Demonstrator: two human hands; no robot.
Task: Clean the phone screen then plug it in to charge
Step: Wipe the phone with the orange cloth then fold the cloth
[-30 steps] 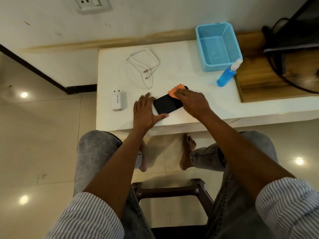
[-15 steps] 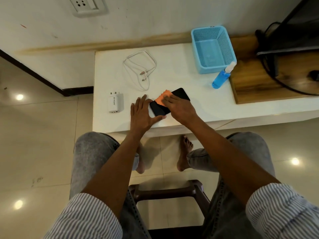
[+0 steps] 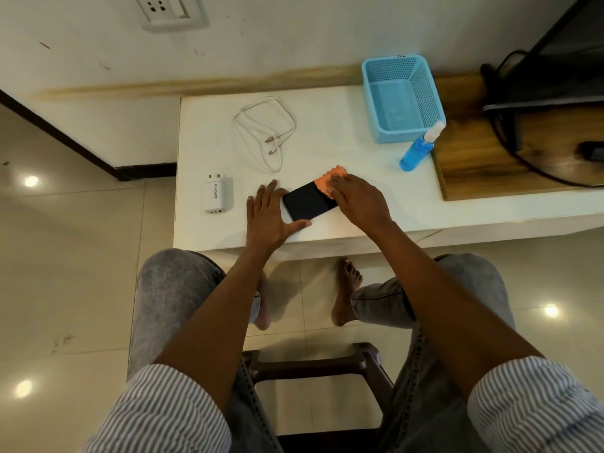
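Note:
A black phone (image 3: 307,201) lies flat, screen up, near the front edge of the white table (image 3: 327,138). My left hand (image 3: 269,217) lies flat with fingers spread against the phone's left end, its thumb along the near edge. My right hand (image 3: 358,199) presses an orange cloth (image 3: 328,179) onto the phone's far right end. A white charger adapter (image 3: 217,197) lies to the left of my left hand. A coiled white cable (image 3: 266,132) lies behind the phone. A wall socket (image 3: 165,9) sits high on the wall.
A blue mesh basket (image 3: 403,98) stands at the back right, with a blue spray bottle (image 3: 418,148) lying in front of it. A wooden board (image 3: 510,158) with black cables and a dark device is at the right. A dark stool (image 3: 313,364) sits between my knees.
My right hand has slid the orange cloth from the phone's left part to its far right end. My left hand stays against the phone's left end.

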